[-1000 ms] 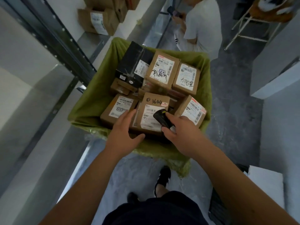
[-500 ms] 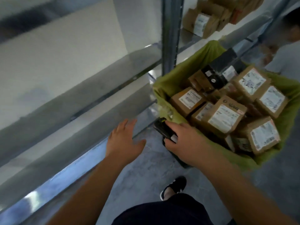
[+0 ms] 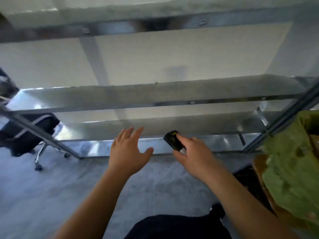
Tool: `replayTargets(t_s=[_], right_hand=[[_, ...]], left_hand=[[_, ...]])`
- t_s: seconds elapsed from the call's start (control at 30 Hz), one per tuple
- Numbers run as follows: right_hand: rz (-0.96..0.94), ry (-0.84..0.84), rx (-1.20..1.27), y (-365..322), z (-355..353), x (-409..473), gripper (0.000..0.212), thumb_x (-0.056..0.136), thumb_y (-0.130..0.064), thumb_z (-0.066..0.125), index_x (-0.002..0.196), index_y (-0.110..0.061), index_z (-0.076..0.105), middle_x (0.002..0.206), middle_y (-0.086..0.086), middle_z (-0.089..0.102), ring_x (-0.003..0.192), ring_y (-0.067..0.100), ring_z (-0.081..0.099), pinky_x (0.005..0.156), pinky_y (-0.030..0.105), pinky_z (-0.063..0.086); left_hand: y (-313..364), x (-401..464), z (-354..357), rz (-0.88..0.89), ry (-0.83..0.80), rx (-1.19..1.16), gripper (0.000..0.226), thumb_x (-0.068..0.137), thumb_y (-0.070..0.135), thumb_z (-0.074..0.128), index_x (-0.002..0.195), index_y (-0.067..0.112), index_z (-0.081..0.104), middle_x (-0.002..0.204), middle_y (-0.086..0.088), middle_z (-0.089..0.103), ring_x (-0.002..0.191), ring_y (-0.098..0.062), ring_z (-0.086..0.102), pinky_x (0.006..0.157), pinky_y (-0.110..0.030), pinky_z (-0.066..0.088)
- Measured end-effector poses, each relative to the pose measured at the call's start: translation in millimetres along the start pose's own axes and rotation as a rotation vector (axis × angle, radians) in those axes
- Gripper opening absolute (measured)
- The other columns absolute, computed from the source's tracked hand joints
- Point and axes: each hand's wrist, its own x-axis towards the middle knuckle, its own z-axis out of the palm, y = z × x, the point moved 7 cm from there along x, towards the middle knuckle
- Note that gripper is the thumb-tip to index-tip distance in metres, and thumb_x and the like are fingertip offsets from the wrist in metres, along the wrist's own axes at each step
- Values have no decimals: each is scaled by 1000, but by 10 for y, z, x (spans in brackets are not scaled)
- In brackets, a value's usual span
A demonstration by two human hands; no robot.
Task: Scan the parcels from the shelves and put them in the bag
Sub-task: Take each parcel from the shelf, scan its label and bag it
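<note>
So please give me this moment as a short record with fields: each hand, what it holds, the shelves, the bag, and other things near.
left hand: open left hand, fingers spread, holding nothing, stretched toward the shelves
right hand: right hand with its grip on a small black handheld scanner
shelves: grey metal shelves; no parcel shows on the visible boards
bag: green woven bag at the right edge; its contents are hardly in view
other: black office chair on castors, far left
floor: grey concrete floor
</note>
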Motion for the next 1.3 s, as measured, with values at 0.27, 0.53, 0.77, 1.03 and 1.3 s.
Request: replayTargets(t_s=[0.27,0.53,0.77,1.03,1.3], right_hand=[[-290,-145,-85,-1750,578,533,67,96,-57,53,158,-39,34,125,4,51,109,27,56,92,42,51],[-587,-175,-84,-3425,787,1144,64,97,-53,58,156,-35,42,125,10,58,110,28,59,82,32,41],[-775,-148,-15,-4752,788,1703,65,97,-51,59,157,-30,42,132,9,59,113,25,60,96,39,51],[-824,-51,24,-5930,746,2684,64,96,-55,58,155,-35,42,143,0,59,120,18,61,97,38,54],[-824,19,101,-6853,476,3422,48,93,-50,62,140,-37,60,115,-15,67,89,-3,59,66,16,42]], left_hand=[[-1431,-554,-987,-284,240,-38,86,88,66,64,163,38,30,170,-1,32,160,-26,18,127,-48,22],[-2406,-740,-2035,-428,422,41,89,87,70,63,163,37,30,168,1,34,159,-27,20,127,-51,24],[-3059,-293,-3113,-402,565,126,90,86,68,65,162,35,32,166,-2,37,156,-29,25,125,-54,28],[-3713,703,-4154,-283,642,178,87,85,68,64,161,39,32,166,5,35,155,-25,27,125,-52,30],[-4173,1635,-5070,-122,681,127,90,84,67,65,161,37,30,166,7,32,154,-25,30,118,-53,37]])
